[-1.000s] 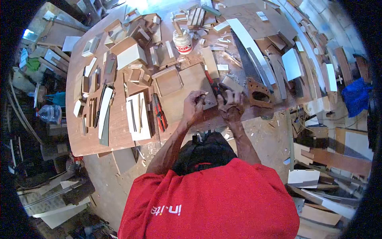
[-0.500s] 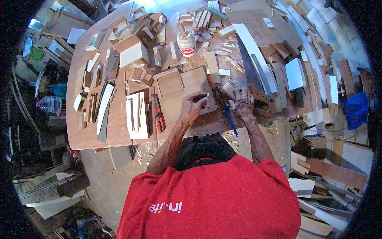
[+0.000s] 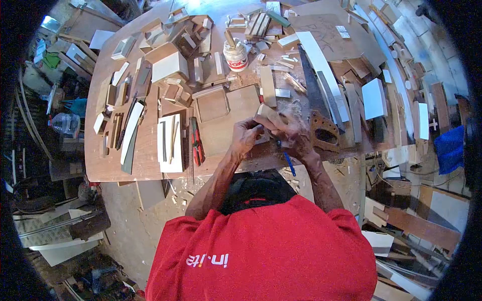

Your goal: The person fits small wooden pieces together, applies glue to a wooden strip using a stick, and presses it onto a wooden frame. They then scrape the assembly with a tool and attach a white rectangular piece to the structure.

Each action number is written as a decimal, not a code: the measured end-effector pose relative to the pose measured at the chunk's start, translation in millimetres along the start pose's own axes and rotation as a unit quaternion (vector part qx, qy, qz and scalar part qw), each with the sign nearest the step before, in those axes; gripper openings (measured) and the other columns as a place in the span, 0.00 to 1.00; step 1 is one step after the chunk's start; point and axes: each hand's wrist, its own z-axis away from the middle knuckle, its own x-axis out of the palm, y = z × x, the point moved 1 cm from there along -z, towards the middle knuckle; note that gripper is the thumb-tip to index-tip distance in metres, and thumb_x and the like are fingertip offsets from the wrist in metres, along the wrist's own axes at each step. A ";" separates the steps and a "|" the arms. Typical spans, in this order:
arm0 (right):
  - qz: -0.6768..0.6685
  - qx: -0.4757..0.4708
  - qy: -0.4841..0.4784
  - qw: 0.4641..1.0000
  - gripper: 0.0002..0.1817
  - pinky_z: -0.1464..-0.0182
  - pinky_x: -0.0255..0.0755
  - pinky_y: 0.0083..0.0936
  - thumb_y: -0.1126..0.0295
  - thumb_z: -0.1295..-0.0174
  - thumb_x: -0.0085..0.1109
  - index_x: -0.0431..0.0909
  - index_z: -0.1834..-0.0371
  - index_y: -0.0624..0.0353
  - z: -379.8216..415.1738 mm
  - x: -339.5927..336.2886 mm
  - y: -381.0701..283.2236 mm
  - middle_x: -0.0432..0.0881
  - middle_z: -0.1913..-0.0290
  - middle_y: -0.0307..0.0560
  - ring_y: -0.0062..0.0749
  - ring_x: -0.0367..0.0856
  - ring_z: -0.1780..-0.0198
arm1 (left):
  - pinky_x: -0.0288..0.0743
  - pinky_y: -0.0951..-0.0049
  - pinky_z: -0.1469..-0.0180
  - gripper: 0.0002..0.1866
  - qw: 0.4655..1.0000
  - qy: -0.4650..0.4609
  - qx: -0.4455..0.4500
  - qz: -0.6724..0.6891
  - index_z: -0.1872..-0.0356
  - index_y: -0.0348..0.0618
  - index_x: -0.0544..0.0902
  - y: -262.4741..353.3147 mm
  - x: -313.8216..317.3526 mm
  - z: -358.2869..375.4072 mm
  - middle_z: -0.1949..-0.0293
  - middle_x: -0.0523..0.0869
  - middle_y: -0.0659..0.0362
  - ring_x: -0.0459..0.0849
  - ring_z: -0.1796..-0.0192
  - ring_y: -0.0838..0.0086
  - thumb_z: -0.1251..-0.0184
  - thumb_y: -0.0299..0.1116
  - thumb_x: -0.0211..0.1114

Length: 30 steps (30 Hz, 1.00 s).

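My right hand (image 3: 297,136), partly smeared by motion, grips a small wooden block (image 3: 269,116) above the table's near edge. Close beside it, my left hand (image 3: 245,136) is closed in a pinch; whatever is between its fingertips is too small to make out. Beneath my hands lies a flat wooden board (image 3: 221,138) with a shallow wooden frame (image 3: 211,104) on it. A slim tool with a blue end (image 3: 289,163) sticks out under my right hand, the rest mostly hidden. Right of that hand sits a wooden saw handle (image 3: 325,131).
A white jar (image 3: 235,56) with a red label and a stick in it stands mid-table. Red-and-black pliers (image 3: 196,143) lie left of the board, near a white panel (image 3: 171,145) bearing thin sticks. Wooden boxes (image 3: 169,67) crowd the far left; long strips (image 3: 324,70) lie right.
My right hand has lifted the small wooden block from the table and brought it left, up to my left hand. My left hand stays in nearly the same place, still pinched.
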 end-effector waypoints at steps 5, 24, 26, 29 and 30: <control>-0.051 -0.026 -0.012 0.998 0.21 0.44 0.70 0.44 0.69 0.43 0.57 0.78 0.44 0.55 -13.6 -28.9 -16.0 0.78 0.45 0.59 0.55 0.76 0.44 | 0.73 0.78 0.68 0.09 1.000 -0.007 -0.001 0.023 0.61 0.35 0.85 7.7 -0.5 8.8 0.72 0.84 0.62 0.78 0.71 0.81 0.36 0.30 0.65; -0.163 0.014 0.041 0.986 0.29 0.42 0.71 0.37 0.74 0.49 0.57 0.75 0.38 0.53 2.2 -36.5 -19.6 0.79 0.45 0.60 0.54 0.77 0.44 | 0.76 0.79 0.68 0.06 0.953 -0.093 -0.088 0.274 0.57 0.37 0.81 26.4 2.1 7.3 0.66 0.82 0.62 0.80 0.66 0.79 0.32 0.25 0.61; -0.151 -0.028 0.035 0.987 0.28 0.43 0.71 0.37 0.77 0.47 0.58 0.76 0.38 0.53 3.5 -26.6 -13.2 0.78 0.44 0.58 0.52 0.77 0.43 | 0.76 0.78 0.67 0.05 0.958 -0.098 -0.084 0.254 0.59 0.37 0.81 25.4 3.2 10.1 0.65 0.82 0.61 0.80 0.66 0.79 0.33 0.25 0.62; -0.076 0.052 0.059 0.994 0.28 0.43 0.71 0.38 0.77 0.47 0.59 0.76 0.38 0.53 1.5 -22.6 11.0 0.80 0.47 0.58 0.50 0.78 0.44 | 0.75 0.78 0.68 0.05 0.962 -0.090 -0.074 0.245 0.59 0.37 0.81 29.8 0.5 10.7 0.65 0.83 0.60 0.80 0.67 0.79 0.34 0.24 0.62; -0.127 0.062 0.074 0.987 0.27 0.41 0.70 0.40 0.76 0.45 0.56 0.76 0.38 0.52 3.7 -21.4 11.3 0.81 0.48 0.59 0.52 0.78 0.44 | 0.75 0.78 0.68 0.05 0.962 -0.086 -0.073 0.247 0.59 0.37 0.81 33.6 1.0 11.1 0.65 0.83 0.60 0.80 0.67 0.79 0.34 0.24 0.62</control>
